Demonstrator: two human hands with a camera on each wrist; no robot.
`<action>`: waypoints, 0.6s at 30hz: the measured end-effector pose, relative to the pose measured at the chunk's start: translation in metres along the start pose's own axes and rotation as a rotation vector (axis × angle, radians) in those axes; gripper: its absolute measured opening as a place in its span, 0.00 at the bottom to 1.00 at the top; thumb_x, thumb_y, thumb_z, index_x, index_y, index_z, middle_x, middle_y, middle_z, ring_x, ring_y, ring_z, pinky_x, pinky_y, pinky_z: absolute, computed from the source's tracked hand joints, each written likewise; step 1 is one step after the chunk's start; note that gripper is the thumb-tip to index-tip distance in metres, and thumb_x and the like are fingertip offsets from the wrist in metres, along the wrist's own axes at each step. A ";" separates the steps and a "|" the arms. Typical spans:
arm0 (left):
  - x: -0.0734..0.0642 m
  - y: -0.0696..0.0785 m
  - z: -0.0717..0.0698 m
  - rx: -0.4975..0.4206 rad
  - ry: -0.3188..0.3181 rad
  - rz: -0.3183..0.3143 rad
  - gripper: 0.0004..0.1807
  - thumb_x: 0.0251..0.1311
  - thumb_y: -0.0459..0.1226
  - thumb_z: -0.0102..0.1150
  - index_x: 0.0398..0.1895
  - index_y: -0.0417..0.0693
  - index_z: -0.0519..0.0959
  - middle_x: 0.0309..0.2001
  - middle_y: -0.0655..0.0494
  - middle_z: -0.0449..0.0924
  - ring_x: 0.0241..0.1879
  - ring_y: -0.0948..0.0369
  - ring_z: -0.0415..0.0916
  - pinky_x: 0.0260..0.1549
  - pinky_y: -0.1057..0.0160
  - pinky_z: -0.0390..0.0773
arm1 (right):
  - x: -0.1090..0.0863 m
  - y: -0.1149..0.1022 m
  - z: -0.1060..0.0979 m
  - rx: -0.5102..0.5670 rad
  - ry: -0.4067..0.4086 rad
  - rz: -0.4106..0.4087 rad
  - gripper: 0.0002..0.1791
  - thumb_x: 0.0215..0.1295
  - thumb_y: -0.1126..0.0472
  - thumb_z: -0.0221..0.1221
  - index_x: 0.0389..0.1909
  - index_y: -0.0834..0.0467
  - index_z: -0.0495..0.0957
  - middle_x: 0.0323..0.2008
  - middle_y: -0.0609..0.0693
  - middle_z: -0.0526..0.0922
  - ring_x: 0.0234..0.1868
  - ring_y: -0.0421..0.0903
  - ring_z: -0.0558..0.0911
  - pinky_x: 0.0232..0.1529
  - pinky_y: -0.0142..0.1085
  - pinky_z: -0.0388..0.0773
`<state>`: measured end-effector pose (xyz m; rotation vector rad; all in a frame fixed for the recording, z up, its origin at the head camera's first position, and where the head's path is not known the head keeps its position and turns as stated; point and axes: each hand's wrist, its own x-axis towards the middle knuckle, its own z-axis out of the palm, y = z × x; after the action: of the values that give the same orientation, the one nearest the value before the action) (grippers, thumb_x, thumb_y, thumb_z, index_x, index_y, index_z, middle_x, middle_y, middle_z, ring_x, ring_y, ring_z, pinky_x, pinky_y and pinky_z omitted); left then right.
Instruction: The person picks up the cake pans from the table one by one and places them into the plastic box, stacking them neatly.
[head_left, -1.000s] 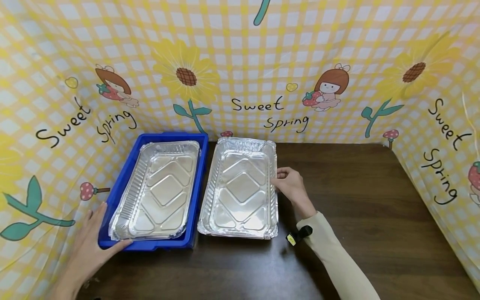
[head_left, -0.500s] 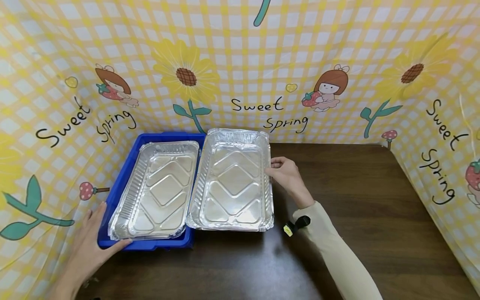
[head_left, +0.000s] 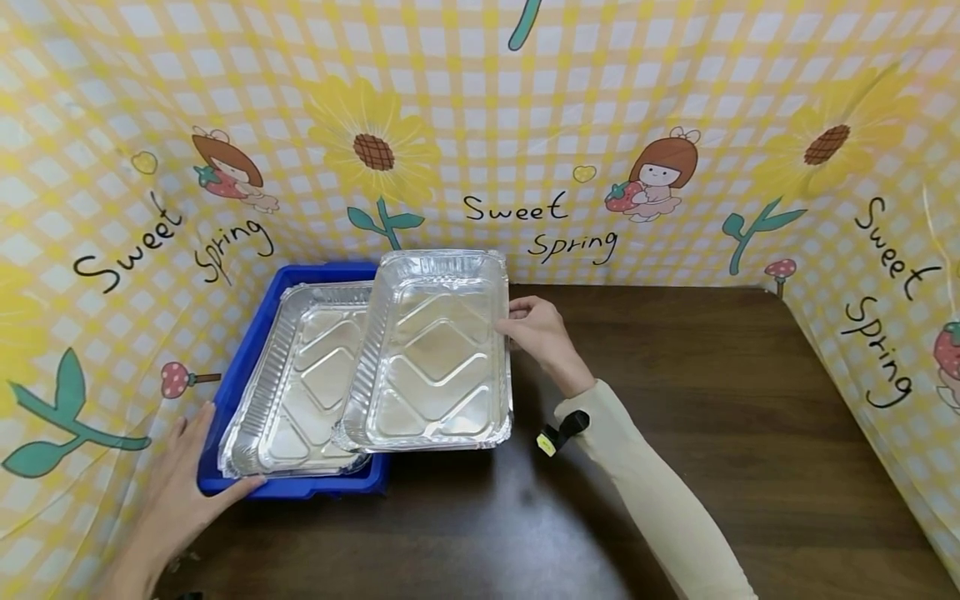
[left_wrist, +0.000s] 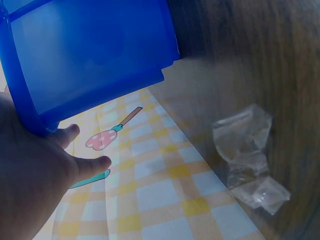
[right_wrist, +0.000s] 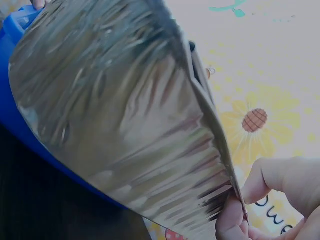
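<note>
A shiny rectangular foil pan [head_left: 442, 358] hangs tilted, its left side overlapping the blue plastic bin [head_left: 240, 367]. My right hand [head_left: 542, 337] pinches its right rim between thumb and fingers; the right wrist view shows the pan's ribbed outer wall [right_wrist: 165, 115] close up. Inside the bin lies another foil pan [head_left: 307, 383], its right part hidden behind the raised one. At the bin's front left corner, my left hand [head_left: 176, 487] holds the rim, thumb along the front edge and fingers along the left side.
A dark wooden table [head_left: 675, 400] extends to the right of the bin. Yellow checked cloth [head_left: 480, 108] walls rise behind and at both sides. A crumpled clear plastic piece [left_wrist: 250, 165] lies on the table near my left wrist.
My right hand has lifted the foil pan off the table and carried it left, so it now overlaps the bin and the pan inside. My left hand stays in place.
</note>
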<state>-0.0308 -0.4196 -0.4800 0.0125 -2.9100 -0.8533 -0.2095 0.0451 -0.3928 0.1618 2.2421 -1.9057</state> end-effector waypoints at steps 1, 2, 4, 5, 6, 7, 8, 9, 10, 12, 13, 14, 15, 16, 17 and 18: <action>0.000 0.000 0.001 -0.001 0.001 0.003 0.69 0.57 0.51 0.78 0.88 0.53 0.36 0.85 0.34 0.38 0.82 0.34 0.25 0.72 0.24 0.28 | 0.001 -0.001 0.002 0.003 -0.001 0.001 0.22 0.63 0.68 0.65 0.58 0.69 0.77 0.43 0.58 0.85 0.29 0.41 0.82 0.41 0.43 0.88; 0.000 0.001 0.001 -0.003 0.003 0.009 0.68 0.56 0.51 0.78 0.88 0.53 0.37 0.85 0.35 0.38 0.82 0.34 0.25 0.72 0.24 0.28 | 0.001 -0.003 0.004 0.008 -0.001 0.002 0.23 0.62 0.68 0.65 0.58 0.69 0.77 0.43 0.59 0.85 0.29 0.41 0.82 0.40 0.42 0.88; 0.001 0.001 0.003 -0.007 0.008 0.021 0.68 0.56 0.50 0.79 0.88 0.52 0.38 0.85 0.36 0.38 0.82 0.34 0.26 0.73 0.25 0.29 | 0.002 -0.004 0.008 0.016 -0.001 0.000 0.23 0.62 0.68 0.65 0.58 0.69 0.77 0.43 0.59 0.86 0.28 0.41 0.82 0.38 0.40 0.88; 0.002 0.001 0.003 -0.009 0.012 0.028 0.68 0.55 0.50 0.79 0.88 0.52 0.38 0.85 0.36 0.39 0.82 0.34 0.26 0.73 0.25 0.28 | 0.003 -0.005 0.010 0.020 -0.002 -0.003 0.23 0.62 0.69 0.65 0.58 0.70 0.77 0.42 0.59 0.86 0.28 0.41 0.82 0.38 0.41 0.88; 0.002 0.001 0.003 -0.012 0.016 0.034 0.68 0.55 0.50 0.79 0.88 0.51 0.39 0.85 0.36 0.39 0.82 0.34 0.26 0.73 0.26 0.28 | 0.003 -0.006 0.013 0.026 -0.003 -0.007 0.23 0.62 0.69 0.65 0.57 0.70 0.77 0.42 0.59 0.87 0.27 0.40 0.82 0.38 0.41 0.88; 0.002 0.000 0.003 -0.014 0.016 0.035 0.68 0.55 0.50 0.79 0.88 0.51 0.39 0.85 0.36 0.39 0.82 0.34 0.26 0.73 0.26 0.28 | 0.003 -0.007 0.016 0.035 -0.004 -0.012 0.23 0.61 0.69 0.65 0.57 0.71 0.77 0.42 0.59 0.87 0.27 0.40 0.82 0.37 0.41 0.87; 0.002 0.000 0.003 -0.014 0.019 0.040 0.68 0.55 0.49 0.79 0.88 0.51 0.39 0.85 0.36 0.39 0.82 0.34 0.26 0.73 0.26 0.27 | 0.004 -0.008 0.019 0.044 -0.002 -0.017 0.23 0.61 0.70 0.65 0.57 0.71 0.77 0.41 0.59 0.87 0.26 0.40 0.82 0.36 0.40 0.87; 0.002 0.000 0.003 -0.012 0.022 0.044 0.68 0.55 0.49 0.79 0.88 0.50 0.40 0.85 0.36 0.39 0.82 0.34 0.27 0.73 0.26 0.27 | 0.004 -0.009 0.024 0.052 -0.005 -0.024 0.23 0.61 0.70 0.65 0.57 0.72 0.77 0.40 0.59 0.88 0.25 0.39 0.81 0.36 0.40 0.87; 0.002 -0.001 0.002 -0.009 0.023 0.042 0.68 0.55 0.49 0.79 0.88 0.50 0.39 0.85 0.35 0.39 0.82 0.34 0.27 0.74 0.27 0.27 | 0.005 -0.011 0.029 0.058 -0.010 -0.030 0.23 0.60 0.70 0.66 0.57 0.72 0.77 0.40 0.60 0.88 0.24 0.39 0.81 0.36 0.40 0.88; 0.002 -0.001 0.001 0.000 0.024 0.040 0.68 0.56 0.49 0.79 0.88 0.50 0.39 0.85 0.34 0.39 0.82 0.34 0.26 0.74 0.28 0.27 | 0.004 -0.015 0.040 0.070 -0.012 -0.039 0.23 0.60 0.70 0.66 0.56 0.73 0.77 0.40 0.60 0.89 0.22 0.38 0.81 0.33 0.38 0.87; 0.002 -0.001 0.001 0.005 0.026 0.040 0.68 0.56 0.49 0.79 0.88 0.49 0.38 0.85 0.34 0.39 0.82 0.34 0.26 0.74 0.28 0.27 | 0.004 -0.017 0.045 0.074 -0.014 -0.040 0.23 0.60 0.70 0.67 0.56 0.73 0.77 0.39 0.60 0.89 0.22 0.38 0.81 0.32 0.37 0.87; 0.002 0.000 0.001 0.008 0.028 0.042 0.68 0.55 0.49 0.79 0.88 0.49 0.39 0.85 0.34 0.40 0.82 0.33 0.27 0.74 0.28 0.28 | 0.003 -0.018 0.050 0.072 -0.015 -0.040 0.23 0.60 0.70 0.68 0.56 0.73 0.77 0.39 0.60 0.90 0.21 0.38 0.81 0.29 0.34 0.86; 0.002 0.000 0.001 0.011 0.028 0.041 0.68 0.55 0.49 0.79 0.88 0.49 0.39 0.85 0.34 0.40 0.82 0.33 0.27 0.74 0.28 0.28 | 0.003 -0.020 0.055 0.073 -0.019 -0.038 0.23 0.60 0.69 0.69 0.55 0.73 0.77 0.39 0.60 0.90 0.21 0.38 0.81 0.28 0.33 0.85; 0.001 0.000 0.002 0.010 0.027 0.039 0.68 0.55 0.49 0.79 0.88 0.50 0.38 0.85 0.34 0.39 0.82 0.34 0.27 0.74 0.28 0.28 | 0.002 -0.021 0.060 0.074 -0.019 -0.034 0.23 0.60 0.69 0.70 0.55 0.72 0.78 0.39 0.60 0.90 0.21 0.38 0.81 0.27 0.32 0.85; 0.001 0.001 0.002 0.009 0.026 0.039 0.69 0.55 0.49 0.79 0.88 0.50 0.38 0.85 0.35 0.39 0.82 0.34 0.27 0.74 0.28 0.28 | 0.001 -0.022 0.064 0.068 -0.019 -0.030 0.22 0.59 0.69 0.70 0.54 0.71 0.78 0.38 0.59 0.90 0.20 0.38 0.81 0.26 0.32 0.84; 0.002 0.001 0.003 0.006 0.027 0.040 0.69 0.55 0.49 0.79 0.88 0.50 0.39 0.85 0.35 0.40 0.82 0.34 0.27 0.74 0.27 0.29 | 0.000 -0.023 0.068 0.057 -0.018 -0.029 0.21 0.59 0.69 0.70 0.53 0.70 0.78 0.37 0.58 0.91 0.20 0.38 0.81 0.25 0.31 0.84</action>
<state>-0.0327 -0.4171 -0.4818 -0.0340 -2.8780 -0.8312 -0.2093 -0.0259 -0.3812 0.1208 2.1918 -1.9782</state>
